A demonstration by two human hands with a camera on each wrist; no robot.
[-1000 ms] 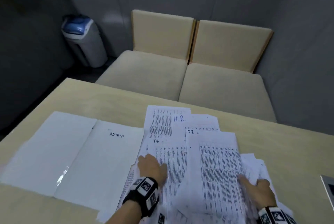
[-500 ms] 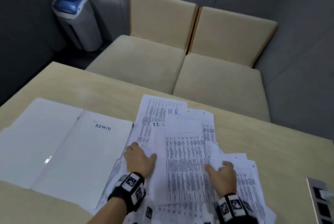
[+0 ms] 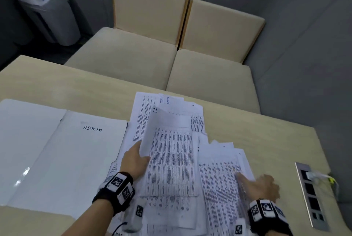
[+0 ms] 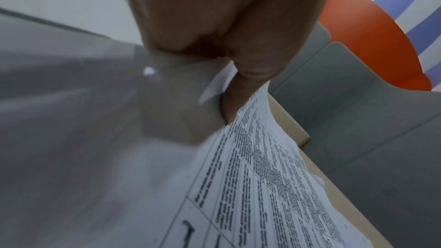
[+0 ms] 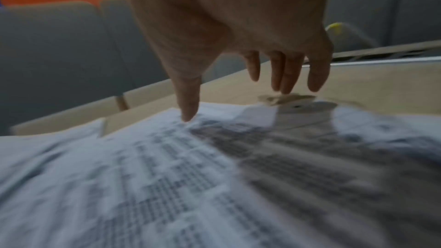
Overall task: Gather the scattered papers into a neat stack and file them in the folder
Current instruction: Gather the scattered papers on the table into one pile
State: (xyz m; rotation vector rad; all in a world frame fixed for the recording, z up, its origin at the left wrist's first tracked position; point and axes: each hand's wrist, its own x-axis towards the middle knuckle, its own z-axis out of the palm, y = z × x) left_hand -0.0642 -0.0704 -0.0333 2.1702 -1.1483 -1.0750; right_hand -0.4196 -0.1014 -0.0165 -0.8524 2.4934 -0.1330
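Printed sheets lie in a loose overlapping heap on the table (image 3: 257,132); the farthest one is marked "H.R." (image 3: 165,100). An open white folder (image 3: 57,150) labelled "ADMIN" lies flat to their left. My left hand (image 3: 137,157) pinches the left edge of the top sheet (image 3: 171,159), which curls up off the heap; in the left wrist view the thumb (image 4: 241,90) lies on that sheet (image 4: 250,186). My right hand (image 3: 255,180) hovers over the right-hand sheets (image 3: 221,169) with straight, spread fingers. Only its thumb (image 5: 188,112) touches the paper (image 5: 167,167).
A metal socket strip (image 3: 312,197) with a plug in it is set into the table at the right edge. Two beige seats (image 3: 171,54) stand beyond the far table edge, and a grey and blue bin (image 3: 45,7) at the back left.
My left hand has gone from lying flat on the papers to pinching and lifting the top sheet's left edge. My right hand has moved rightwards off the middle sheet to the right-hand pile.
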